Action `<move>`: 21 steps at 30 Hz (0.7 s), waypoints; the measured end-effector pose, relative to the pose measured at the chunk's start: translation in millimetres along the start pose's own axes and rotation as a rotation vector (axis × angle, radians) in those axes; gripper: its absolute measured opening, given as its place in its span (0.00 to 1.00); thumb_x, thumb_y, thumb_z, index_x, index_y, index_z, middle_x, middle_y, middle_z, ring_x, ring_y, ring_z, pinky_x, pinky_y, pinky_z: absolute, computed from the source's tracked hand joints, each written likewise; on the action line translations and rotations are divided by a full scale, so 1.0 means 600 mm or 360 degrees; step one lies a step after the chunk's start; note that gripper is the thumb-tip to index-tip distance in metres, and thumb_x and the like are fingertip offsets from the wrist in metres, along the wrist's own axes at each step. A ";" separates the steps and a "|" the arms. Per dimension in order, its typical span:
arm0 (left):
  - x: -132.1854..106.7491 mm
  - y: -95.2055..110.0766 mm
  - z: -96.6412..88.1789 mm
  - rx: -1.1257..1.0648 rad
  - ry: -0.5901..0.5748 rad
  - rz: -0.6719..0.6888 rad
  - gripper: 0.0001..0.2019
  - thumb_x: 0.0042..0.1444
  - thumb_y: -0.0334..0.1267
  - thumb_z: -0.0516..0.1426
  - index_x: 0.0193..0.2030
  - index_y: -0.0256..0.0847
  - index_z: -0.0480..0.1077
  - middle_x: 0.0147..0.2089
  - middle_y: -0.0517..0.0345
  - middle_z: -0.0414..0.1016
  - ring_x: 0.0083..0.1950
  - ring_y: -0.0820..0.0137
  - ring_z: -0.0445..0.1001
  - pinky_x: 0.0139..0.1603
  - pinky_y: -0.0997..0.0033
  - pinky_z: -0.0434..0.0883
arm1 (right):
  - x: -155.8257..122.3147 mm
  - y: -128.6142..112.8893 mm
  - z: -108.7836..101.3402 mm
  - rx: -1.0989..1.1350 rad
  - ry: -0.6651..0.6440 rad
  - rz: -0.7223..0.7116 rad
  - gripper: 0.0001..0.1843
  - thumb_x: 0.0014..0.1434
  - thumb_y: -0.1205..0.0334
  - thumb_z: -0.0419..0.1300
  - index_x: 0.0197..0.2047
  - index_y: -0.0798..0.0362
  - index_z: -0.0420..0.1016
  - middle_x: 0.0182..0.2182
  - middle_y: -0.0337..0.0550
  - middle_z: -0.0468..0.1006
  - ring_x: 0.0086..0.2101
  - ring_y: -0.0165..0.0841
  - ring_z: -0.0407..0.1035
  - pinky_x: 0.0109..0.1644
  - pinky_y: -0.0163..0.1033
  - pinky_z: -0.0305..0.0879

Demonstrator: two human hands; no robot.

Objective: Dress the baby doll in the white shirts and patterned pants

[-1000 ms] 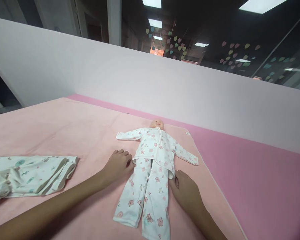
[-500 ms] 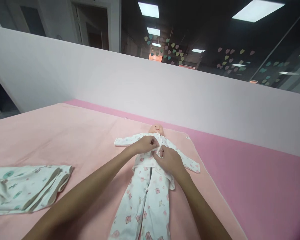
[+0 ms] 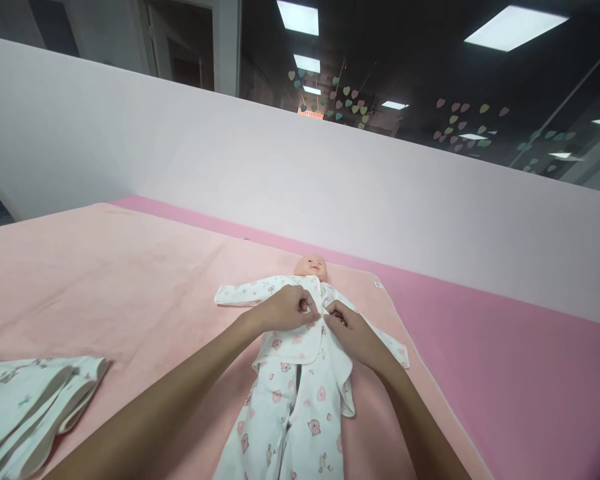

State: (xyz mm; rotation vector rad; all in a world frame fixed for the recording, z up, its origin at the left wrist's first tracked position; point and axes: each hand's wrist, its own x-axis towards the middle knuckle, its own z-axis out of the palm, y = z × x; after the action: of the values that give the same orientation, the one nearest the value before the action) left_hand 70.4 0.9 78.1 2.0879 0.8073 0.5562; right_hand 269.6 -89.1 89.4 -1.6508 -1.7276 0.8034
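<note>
A baby doll (image 3: 311, 266) lies on its back with its head toward the wall. It wears a white printed jacket (image 3: 293, 343) with both sleeves stretched out sideways, and matching trousers (image 3: 310, 427). On the left front edge of the jacket, my left hand (image 3: 291, 308) is closed in a pinch. My right hand (image 3: 349, 327) pinches the opposite front edge, fingertips close to those of the left. The edges meet around the doll's chest, and the jacket hangs loose below. Any fastener between the fingers is too small to make out.
A folded white printed cloth (image 3: 30, 407) lies at the left. Under the doll is a pale pink blanket (image 3: 155, 280) spread over a darker pink surface (image 3: 505, 353). A white low wall (image 3: 330, 187) rises behind, with dark glass bearing heart stickers above.
Both hands have shifted a little lower along the jacket's front, and the fingertips have come closer together. The view has moved slightly, so the folded cloth sits farther left and lower.
</note>
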 end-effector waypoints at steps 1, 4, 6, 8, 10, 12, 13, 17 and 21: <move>0.000 0.001 0.000 -0.0011 -0.0010 -0.0009 0.13 0.58 0.48 0.60 0.36 0.41 0.80 0.30 0.58 0.72 0.29 0.70 0.65 0.29 0.70 0.60 | -0.001 -0.002 0.002 0.0003 0.0018 0.0011 0.12 0.66 0.52 0.53 0.34 0.49 0.63 0.28 0.33 0.63 0.31 0.31 0.59 0.34 0.35 0.57; -0.002 0.003 -0.005 -0.0084 -0.0076 -0.0044 0.16 0.57 0.52 0.62 0.34 0.40 0.81 0.29 0.58 0.71 0.28 0.71 0.64 0.29 0.70 0.59 | -0.007 -0.014 0.008 -0.0002 0.0092 0.0054 0.12 0.65 0.49 0.55 0.36 0.48 0.67 0.27 0.33 0.66 0.28 0.31 0.59 0.30 0.34 0.56; -0.002 0.003 -0.009 -0.0128 -0.0116 -0.0064 0.17 0.56 0.54 0.62 0.33 0.40 0.81 0.29 0.58 0.71 0.29 0.71 0.64 0.29 0.70 0.59 | -0.011 -0.022 0.010 0.0014 0.0122 0.0092 0.12 0.65 0.48 0.57 0.37 0.48 0.68 0.25 0.32 0.66 0.25 0.30 0.59 0.27 0.34 0.54; -0.001 0.002 -0.011 -0.0143 -0.0141 -0.0074 0.17 0.58 0.53 0.61 0.34 0.41 0.81 0.30 0.57 0.72 0.29 0.71 0.65 0.29 0.69 0.59 | -0.013 -0.028 0.010 0.0102 0.0105 0.0136 0.12 0.65 0.48 0.57 0.38 0.47 0.70 0.26 0.33 0.69 0.24 0.29 0.61 0.26 0.34 0.57; 0.001 -0.001 -0.011 -0.0128 -0.0152 -0.0068 0.14 0.58 0.49 0.60 0.35 0.41 0.81 0.30 0.58 0.72 0.29 0.71 0.65 0.30 0.69 0.60 | -0.014 -0.030 0.008 0.0311 0.0021 0.0185 0.11 0.66 0.50 0.55 0.39 0.48 0.70 0.30 0.36 0.74 0.26 0.30 0.68 0.30 0.36 0.67; 0.002 -0.004 -0.009 -0.0096 -0.0139 -0.0045 0.11 0.57 0.44 0.60 0.36 0.42 0.81 0.30 0.59 0.71 0.29 0.70 0.65 0.31 0.70 0.60 | -0.014 -0.030 0.007 0.0528 -0.0075 0.0214 0.09 0.66 0.53 0.56 0.42 0.48 0.71 0.36 0.40 0.77 0.31 0.32 0.74 0.38 0.41 0.75; 0.003 -0.005 -0.008 -0.0084 -0.0126 -0.0033 0.10 0.56 0.43 0.59 0.36 0.42 0.80 0.30 0.59 0.71 0.30 0.71 0.65 0.31 0.70 0.61 | -0.014 -0.028 0.006 0.0588 -0.0103 0.0212 0.09 0.65 0.53 0.57 0.43 0.49 0.71 0.37 0.41 0.77 0.32 0.33 0.76 0.40 0.43 0.76; 0.002 -0.004 -0.009 -0.0102 -0.0143 -0.0017 0.10 0.56 0.40 0.58 0.36 0.42 0.81 0.32 0.58 0.72 0.31 0.71 0.65 0.32 0.70 0.60 | -0.017 -0.023 0.003 0.0444 -0.0044 0.0132 0.14 0.60 0.51 0.66 0.43 0.49 0.71 0.41 0.41 0.79 0.33 0.32 0.77 0.41 0.41 0.76; 0.001 0.004 -0.017 -0.0163 -0.0224 -0.0035 0.11 0.57 0.42 0.58 0.36 0.42 0.81 0.34 0.57 0.73 0.31 0.71 0.64 0.31 0.71 0.60 | -0.015 -0.018 0.004 0.0226 0.0135 0.0096 0.16 0.56 0.49 0.70 0.42 0.48 0.75 0.42 0.43 0.82 0.38 0.36 0.78 0.38 0.40 0.75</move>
State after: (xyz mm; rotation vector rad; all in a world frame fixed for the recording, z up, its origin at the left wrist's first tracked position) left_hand 65.6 5.9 85.6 1.9973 0.7059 0.4247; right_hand 261.4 -98.6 96.3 -1.6239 -1.5335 0.8511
